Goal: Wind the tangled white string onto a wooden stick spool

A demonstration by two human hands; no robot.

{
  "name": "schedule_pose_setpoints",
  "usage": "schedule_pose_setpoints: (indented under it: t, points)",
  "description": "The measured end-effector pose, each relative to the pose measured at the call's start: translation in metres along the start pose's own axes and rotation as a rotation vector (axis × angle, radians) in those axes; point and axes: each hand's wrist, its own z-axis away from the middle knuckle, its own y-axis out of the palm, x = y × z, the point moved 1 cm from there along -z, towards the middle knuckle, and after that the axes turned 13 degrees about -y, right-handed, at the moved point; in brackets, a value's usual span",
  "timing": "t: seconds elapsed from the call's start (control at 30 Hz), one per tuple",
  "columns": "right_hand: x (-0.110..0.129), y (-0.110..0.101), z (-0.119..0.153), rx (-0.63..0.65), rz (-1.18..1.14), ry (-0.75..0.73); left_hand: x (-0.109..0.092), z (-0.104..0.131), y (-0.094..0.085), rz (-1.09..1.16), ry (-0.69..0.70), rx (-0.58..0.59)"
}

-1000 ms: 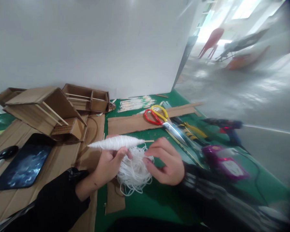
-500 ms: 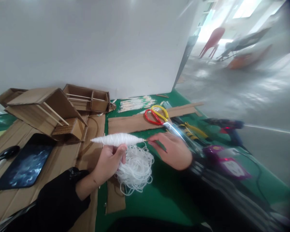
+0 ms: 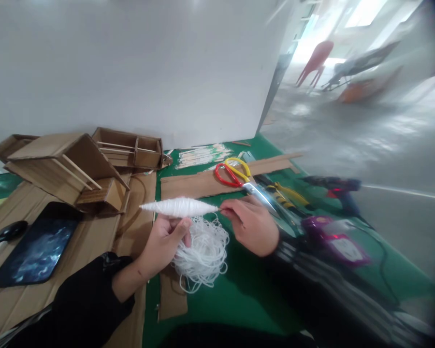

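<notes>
1. The background is filled by a white board [image 3: 130, 72], stood along the far side of the green table [image 3: 239, 299].
2. The table's left part is covered by a cardboard sheet [image 3: 97, 232], on which open boxes [image 3: 47, 150] are set near the board.
3. A dark tablet [image 3: 36, 246] is laid on the sheet, in front of the boxes.
4. At the right, a drill [image 3: 333, 186] is seen, blurred, beyond a purple device [image 3: 348, 249].
5. The scissors [image 3: 245, 182] are rested partly on a cardboard strip [image 3: 188, 186], their blades partly hidden by the right hand [image 3: 255, 224].
6. The left hand [image 3: 166, 241] is placed under the spool, its fingers curled and touching the underside; whether string is pinched by the thumb cannot be told.
7. Loose white string [image 3: 205, 253] is heaped on the table, between the hands.
8. The spool [image 3: 179, 207], thickly wound with white string, is held level above the heap.
9. The thin stick [image 3: 219, 209] at its right end is pinched between the right thumb and fingers.
</notes>
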Motion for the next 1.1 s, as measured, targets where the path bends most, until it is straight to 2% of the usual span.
schedule_pose_setpoints:
  t: [0.2,0.27,0.33,0.47,0.53,0.67,0.9,1.1]
  points:
    - [-0.002,0.001,0.000,-0.004,-0.017,0.028,0.005,-0.003,-0.001,0.040,-0.032,-0.044]
    - [-0.004,0.001,0.000,-0.009,-0.007,0.035,0.005,-0.004,-0.001,0.048,-0.017,-0.017]
    - [-0.006,0.001,0.000,-0.009,0.010,0.051,0.004,-0.004,-0.002,-0.035,0.006,0.034]
    - [-0.010,0.004,0.002,0.021,0.043,0.106,0.000,0.002,-0.004,-0.387,0.070,0.081]
    - [-0.013,0.007,0.004,0.032,0.062,0.131,-0.003,0.008,-0.005,-0.555,0.130,0.061]
    - [-0.021,0.013,0.006,0.072,0.107,0.189,0.001,0.018,-0.005,-0.789,0.220,-0.059]
    - [-0.028,0.027,0.010,0.183,0.188,0.242,0.017,0.020,-0.003,-0.905,0.239,-0.145]
    - [-0.025,0.037,0.013,0.212,0.275,0.262,0.022,0.021,0.006,-0.929,0.378,-0.060]
